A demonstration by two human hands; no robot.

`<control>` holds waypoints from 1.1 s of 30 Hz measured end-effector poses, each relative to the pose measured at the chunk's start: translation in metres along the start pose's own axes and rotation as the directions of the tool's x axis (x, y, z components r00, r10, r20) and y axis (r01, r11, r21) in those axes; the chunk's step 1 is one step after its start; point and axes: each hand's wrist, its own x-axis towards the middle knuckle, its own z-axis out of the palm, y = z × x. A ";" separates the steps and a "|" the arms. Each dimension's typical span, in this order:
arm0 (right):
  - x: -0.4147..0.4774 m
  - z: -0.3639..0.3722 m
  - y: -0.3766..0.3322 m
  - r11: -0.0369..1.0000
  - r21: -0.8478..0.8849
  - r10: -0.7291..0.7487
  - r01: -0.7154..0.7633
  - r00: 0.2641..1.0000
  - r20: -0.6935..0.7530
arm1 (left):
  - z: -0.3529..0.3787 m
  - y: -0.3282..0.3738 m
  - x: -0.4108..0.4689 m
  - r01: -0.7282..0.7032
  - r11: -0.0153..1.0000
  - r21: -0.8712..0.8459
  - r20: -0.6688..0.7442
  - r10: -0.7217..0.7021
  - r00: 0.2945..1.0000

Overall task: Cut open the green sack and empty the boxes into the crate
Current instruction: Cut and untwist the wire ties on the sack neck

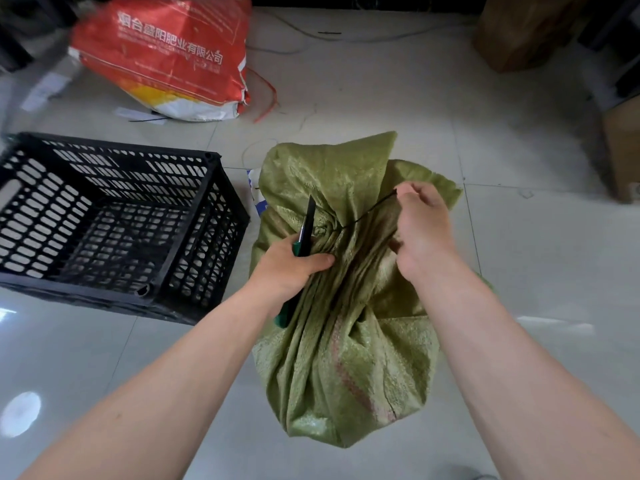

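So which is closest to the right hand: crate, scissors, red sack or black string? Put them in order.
1. Black string, pinched by the right hand itself.
2. Scissors, held in the left hand alongside.
3. Crate, farther off to the left.
4. Red sack, far back left.

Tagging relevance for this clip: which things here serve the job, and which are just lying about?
Job: green sack, black tie pinched by right hand, scissors in left hand, black crate.
Lying about: red printed bag, cardboard box.
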 end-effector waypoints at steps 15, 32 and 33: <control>-0.004 0.004 -0.017 0.725 -0.618 -0.561 0.304 0.782 -0.273 | 0.003 0.024 0.012 0.105 0.983 -0.150 0.121 -0.087 0.989; 0.025 0.052 -0.015 0.449 -0.516 -0.563 0.729 0.680 0.470 | -0.025 0.034 0.019 -0.142 0.969 -0.205 0.024 0.150 0.988; 0.027 0.051 -0.015 0.457 -0.521 -0.556 0.721 0.689 0.466 | -0.024 0.035 0.019 -0.136 0.964 -0.227 0.022 0.145 0.989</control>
